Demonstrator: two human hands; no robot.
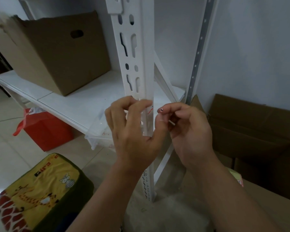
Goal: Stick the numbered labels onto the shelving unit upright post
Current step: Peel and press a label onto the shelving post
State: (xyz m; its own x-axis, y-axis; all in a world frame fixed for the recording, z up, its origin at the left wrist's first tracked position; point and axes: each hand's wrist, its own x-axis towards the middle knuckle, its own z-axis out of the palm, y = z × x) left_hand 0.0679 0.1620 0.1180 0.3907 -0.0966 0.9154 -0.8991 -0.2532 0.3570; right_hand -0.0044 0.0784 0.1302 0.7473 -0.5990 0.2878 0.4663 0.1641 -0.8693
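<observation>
The white slotted upright post (134, 52) runs down the middle of the view. My left hand (132, 131) is curled in front of it at shelf height, and its fingertips pinch a thin clear strip with red marks (150, 110) against the post's right edge. My right hand (187, 129) hovers just right of the post. A tiny label with a dark mark (161, 110) sits on its raised fingertip, a short gap from the post. The post behind my left hand is hidden.
A brown cardboard box (60, 52) stands on the white shelf (84, 101). A red box (45, 129) sits on the tiled floor under it, a clear plastic tray (99, 131) at the shelf edge, a yellow giraffe cushion (40, 193) lower left, open cartons (254, 131) at right.
</observation>
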